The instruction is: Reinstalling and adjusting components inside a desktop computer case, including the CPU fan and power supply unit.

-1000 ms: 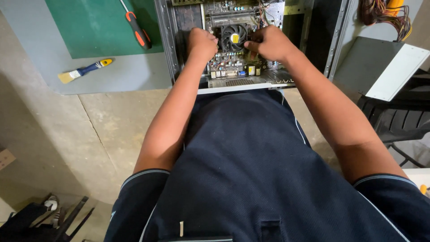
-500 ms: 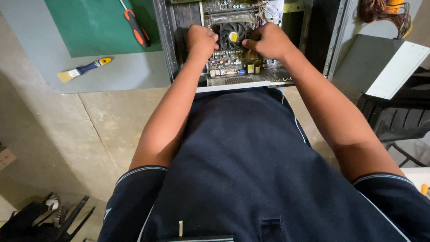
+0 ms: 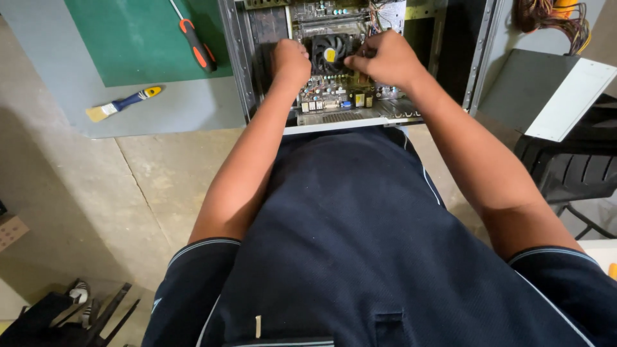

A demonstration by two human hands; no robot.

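An open computer case lies on the grey table, its motherboard facing up. A black cooler fan with a yellow centre sits in the middle of the board. My left hand rests closed at the fan's left edge. My right hand grips the fan's right edge with curled fingers. Whether either hand holds a small part is hidden by the knuckles.
A green mat covers the table's far left, with an orange-handled screwdriver on it. A blue and yellow brush lies near the table edge. A bundle of cables and a grey panel sit at right.
The view has shifted slightly, and both hands stay at the fan's sides with only small finger motion.
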